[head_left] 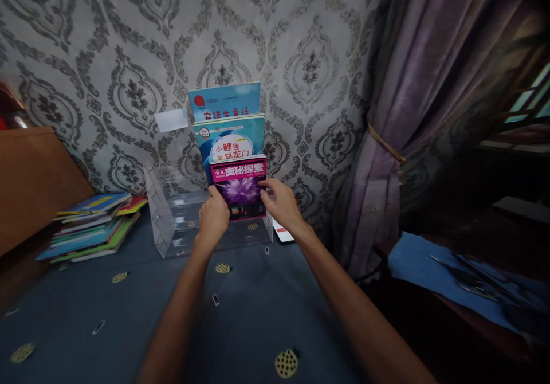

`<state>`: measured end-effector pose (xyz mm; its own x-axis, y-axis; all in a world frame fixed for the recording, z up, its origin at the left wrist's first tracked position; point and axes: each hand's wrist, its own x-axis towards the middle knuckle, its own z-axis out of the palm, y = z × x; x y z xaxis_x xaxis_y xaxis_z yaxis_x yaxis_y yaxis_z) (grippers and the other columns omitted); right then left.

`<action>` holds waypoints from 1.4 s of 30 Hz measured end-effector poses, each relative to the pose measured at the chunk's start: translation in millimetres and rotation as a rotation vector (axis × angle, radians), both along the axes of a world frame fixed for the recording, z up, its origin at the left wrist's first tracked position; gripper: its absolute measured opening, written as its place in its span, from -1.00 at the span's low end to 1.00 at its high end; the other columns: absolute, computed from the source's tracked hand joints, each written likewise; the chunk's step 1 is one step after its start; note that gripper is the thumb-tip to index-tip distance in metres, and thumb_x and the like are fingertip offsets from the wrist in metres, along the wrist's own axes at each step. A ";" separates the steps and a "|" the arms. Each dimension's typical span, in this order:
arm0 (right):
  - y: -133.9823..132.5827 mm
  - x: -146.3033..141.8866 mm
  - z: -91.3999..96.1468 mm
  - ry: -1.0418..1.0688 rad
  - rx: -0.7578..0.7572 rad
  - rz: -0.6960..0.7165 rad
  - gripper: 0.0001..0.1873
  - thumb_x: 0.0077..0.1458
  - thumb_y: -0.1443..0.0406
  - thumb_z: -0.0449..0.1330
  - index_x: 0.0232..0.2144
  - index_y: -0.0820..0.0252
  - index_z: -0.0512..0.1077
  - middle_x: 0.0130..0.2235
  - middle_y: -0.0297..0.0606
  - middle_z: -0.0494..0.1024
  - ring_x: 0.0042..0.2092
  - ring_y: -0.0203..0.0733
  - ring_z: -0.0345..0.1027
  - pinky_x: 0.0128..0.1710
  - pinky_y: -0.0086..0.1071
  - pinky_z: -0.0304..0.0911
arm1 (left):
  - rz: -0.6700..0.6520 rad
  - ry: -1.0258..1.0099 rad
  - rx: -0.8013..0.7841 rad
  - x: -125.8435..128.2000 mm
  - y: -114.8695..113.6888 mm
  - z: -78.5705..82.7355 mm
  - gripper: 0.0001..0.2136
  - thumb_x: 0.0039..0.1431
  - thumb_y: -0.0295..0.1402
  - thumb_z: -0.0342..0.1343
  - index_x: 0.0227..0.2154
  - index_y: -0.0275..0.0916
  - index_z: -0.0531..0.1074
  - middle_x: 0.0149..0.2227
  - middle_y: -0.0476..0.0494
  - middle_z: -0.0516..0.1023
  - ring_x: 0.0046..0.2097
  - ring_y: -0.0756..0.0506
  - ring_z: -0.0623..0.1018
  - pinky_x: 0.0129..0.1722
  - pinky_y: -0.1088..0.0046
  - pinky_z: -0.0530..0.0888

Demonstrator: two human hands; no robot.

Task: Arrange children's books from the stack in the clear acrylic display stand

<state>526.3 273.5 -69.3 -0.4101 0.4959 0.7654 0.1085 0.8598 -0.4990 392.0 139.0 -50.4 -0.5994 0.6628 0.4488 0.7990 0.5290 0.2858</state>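
A purple-and-pink book (239,192) stands upright in the front tier of a clear acrylic book rack (160,223). My left hand (213,215) is closed on the book's left edge, its thumb up along the side. At the right edge, my right hand (282,203) grips the same book, with fingertips on the cover. Behind it, a blue book with a white circle (230,134) stands one tier higher. Another light-blue book (226,100) rises at the back, its lower part covered by the one in front.
Left of the rack lies a stack of thin books (97,229), beside a brown box-like panel (38,183). A white-screened device (283,234) lies behind the rack's right end. A tied purple curtain (387,126) hangs at right, near a blue cloth (429,269) with dark tools.
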 end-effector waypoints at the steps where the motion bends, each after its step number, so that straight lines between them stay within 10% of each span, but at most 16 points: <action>1: -0.3 -0.2 0.1 0.002 -0.001 0.000 -0.73 0.11 0.33 0.10 -0.17 0.14 0.55 -0.09 -0.11 0.61 -0.06 0.00 0.48 0.00 -0.09 0.41 | -0.005 0.008 0.012 -1.5 0.4 -1.3 -0.74 0.28 -0.49 -0.15 0.01 -0.34 0.23 -0.20 -0.46 0.62 -0.19 -0.34 0.64 -0.22 0.17 0.50; 17: 5.6 -0.2 -1.8 0.014 -0.078 0.135 -0.60 0.15 0.30 0.12 0.04 0.13 0.50 0.21 -0.12 0.47 0.23 0.00 0.35 0.22 -0.04 0.30 | -0.108 -0.035 0.322 -17.5 0.5 -4.4 -0.73 0.22 -0.56 -0.04 -0.03 -0.30 0.28 -0.07 -0.37 0.52 -0.05 -0.29 0.57 -0.04 0.18 0.48; 42: 9.9 -2.4 -8.3 0.005 0.069 -0.044 -0.69 0.13 0.36 0.11 -0.13 0.10 0.57 0.09 -0.11 0.58 0.18 0.05 0.39 0.16 0.07 0.27 | -0.029 0.059 0.109 -13.5 5.4 -6.9 -0.78 0.24 -0.50 -0.07 -0.06 -0.29 0.27 -0.14 -0.38 0.59 -0.17 -0.28 0.62 -0.19 0.26 0.49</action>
